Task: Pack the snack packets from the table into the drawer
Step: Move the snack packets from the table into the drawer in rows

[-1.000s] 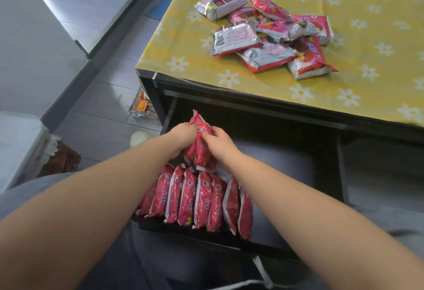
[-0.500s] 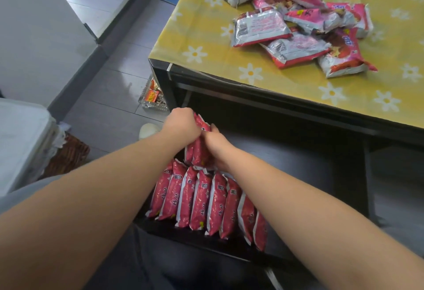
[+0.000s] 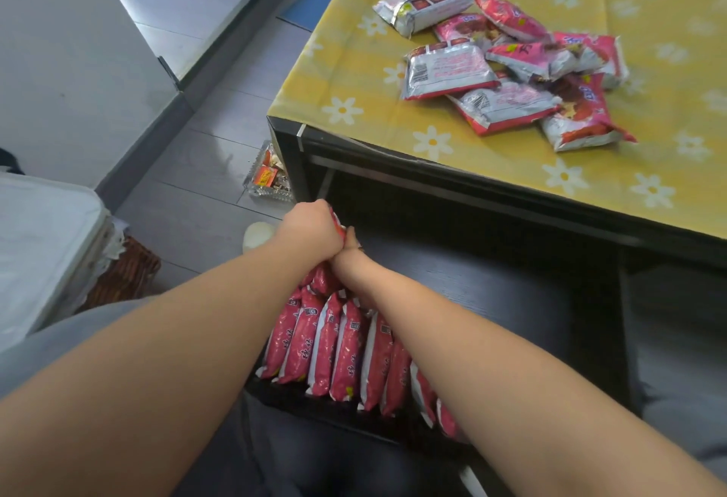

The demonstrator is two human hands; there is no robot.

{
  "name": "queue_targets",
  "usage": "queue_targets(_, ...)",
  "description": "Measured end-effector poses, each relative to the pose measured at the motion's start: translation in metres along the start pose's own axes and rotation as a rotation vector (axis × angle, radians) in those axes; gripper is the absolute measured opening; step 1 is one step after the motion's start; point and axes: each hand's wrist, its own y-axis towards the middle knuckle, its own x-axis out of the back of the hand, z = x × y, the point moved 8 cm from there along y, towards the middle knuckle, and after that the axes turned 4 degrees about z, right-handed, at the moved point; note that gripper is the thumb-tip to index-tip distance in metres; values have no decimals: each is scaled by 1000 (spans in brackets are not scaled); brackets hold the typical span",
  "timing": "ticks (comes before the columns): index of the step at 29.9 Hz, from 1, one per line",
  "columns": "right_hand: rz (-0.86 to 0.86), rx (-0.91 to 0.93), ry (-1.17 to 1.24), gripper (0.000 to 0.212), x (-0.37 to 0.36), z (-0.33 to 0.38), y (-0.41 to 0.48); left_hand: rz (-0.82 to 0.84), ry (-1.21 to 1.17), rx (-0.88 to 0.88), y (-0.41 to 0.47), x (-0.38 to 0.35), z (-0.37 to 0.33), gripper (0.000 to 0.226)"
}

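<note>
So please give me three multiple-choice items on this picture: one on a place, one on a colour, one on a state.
1. Where do the unpacked snack packets lie?
A. on the floor
B. on the table
C. in a basket

2. What colour is the tablecloth?
A. blue
B. white
C. yellow with white flowers

3. How do the packets in the drawer stand?
A. on edge, in a row
B. flat, in a stack
C. scattered loose

Answers: B, the pile rests on the tabletop; C, the cloth shows it; A, they stand side by side in the drawer, while the left hand and right hand grip another packet.
</note>
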Motion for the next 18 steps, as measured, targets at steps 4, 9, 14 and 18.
queue_targets(4,38,75,-126,90,9,1,-13,-26,-37,0,-2,1,2,44)
queue_targets(9,-63,149,-283,89,33,7,-32,-100,-28,15,-13,2,0,56)
queue_targets(14,-171,260,-408,75,67,18,-64,-146,-87,-54,-23,2,-15,66)
queue_targets(18,-245,351,-552,73,102,28,-97,-174,-118,-152,-35,0,-40,65)
